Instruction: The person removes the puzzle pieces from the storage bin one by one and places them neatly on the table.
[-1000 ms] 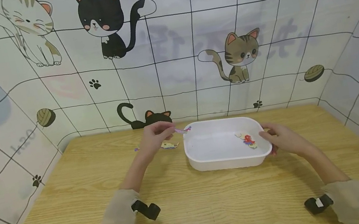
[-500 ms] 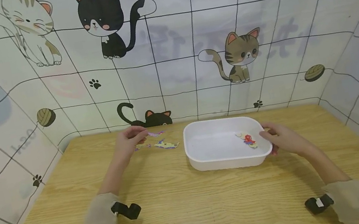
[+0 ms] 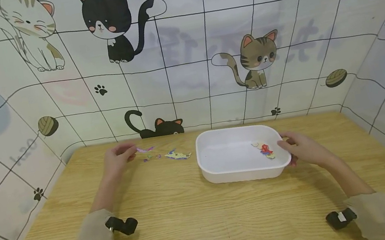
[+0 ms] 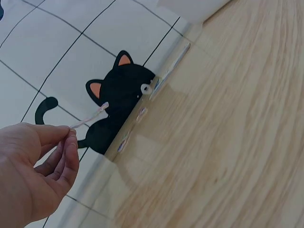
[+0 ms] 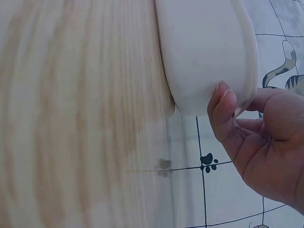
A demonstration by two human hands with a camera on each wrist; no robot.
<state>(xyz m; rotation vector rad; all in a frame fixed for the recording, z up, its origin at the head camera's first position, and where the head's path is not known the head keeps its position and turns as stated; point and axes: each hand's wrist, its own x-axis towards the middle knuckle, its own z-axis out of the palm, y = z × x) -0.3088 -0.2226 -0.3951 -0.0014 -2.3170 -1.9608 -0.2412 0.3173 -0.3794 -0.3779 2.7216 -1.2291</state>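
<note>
My left hand [image 3: 119, 158] pinches a thin, flat purple-and-pink piece [image 3: 145, 149] between thumb and fingertips, above the back left of the table. In the left wrist view this thin piece [image 4: 90, 115] appears nearly edge-on. Below and to its right lie a small green-and-purple piece [image 3: 148, 158], a tiny purplish piece [image 3: 158, 156] and a larger yellow-and-blue flat piece [image 3: 178, 155]. My right hand [image 3: 303, 147] grips the right end of a white plastic tub [image 3: 241, 174], thumb over the rim and fingers against the outer wall. Inside the tub rests a red, blue and yellow cutout [image 3: 266, 150].
The wooden table [image 3: 210, 220] meets a wall covering [image 3: 192, 77] printed with cats and grid lines, right behind the tub. Similar covering stands at the left and right sides. Both sleeves carry black wrist-camera mounts.
My left hand has moved left from the tub's left rim, carrying the purple-and-pink piece away past the pieces on the table. My right hand and the tub have stayed put.
</note>
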